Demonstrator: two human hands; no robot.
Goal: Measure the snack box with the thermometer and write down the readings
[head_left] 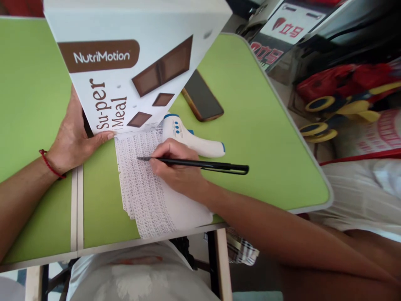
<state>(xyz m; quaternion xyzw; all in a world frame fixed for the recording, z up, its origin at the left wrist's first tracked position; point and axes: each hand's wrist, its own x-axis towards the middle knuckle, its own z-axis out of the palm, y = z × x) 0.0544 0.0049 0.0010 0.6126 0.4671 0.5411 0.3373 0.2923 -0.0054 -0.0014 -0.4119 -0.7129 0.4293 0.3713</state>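
Observation:
A black pen (216, 165) is pinched in my right hand (178, 169), its tip pointing left over a sheet of paper (150, 213) covered in rows of small handwriting. My right hand rests on this paper, whose lower right part is blank. My left hand (73, 133) grips the lower left edge of a white NutriMotion box (103, 96), thumb on its near corner and the other fingers hidden behind it. The box stands tilted over the far end of the paper. Just beyond my right hand lies a white and blue infrared thermometer (200, 144).
A smartphone (203, 96) lies on the green folding table (263, 138), right of the box. The table has a seam left of the paper and a pale rim. Beyond its right edge are yellow-handled tools (351, 110), red bags (338, 83) and a printed sack (372, 133).

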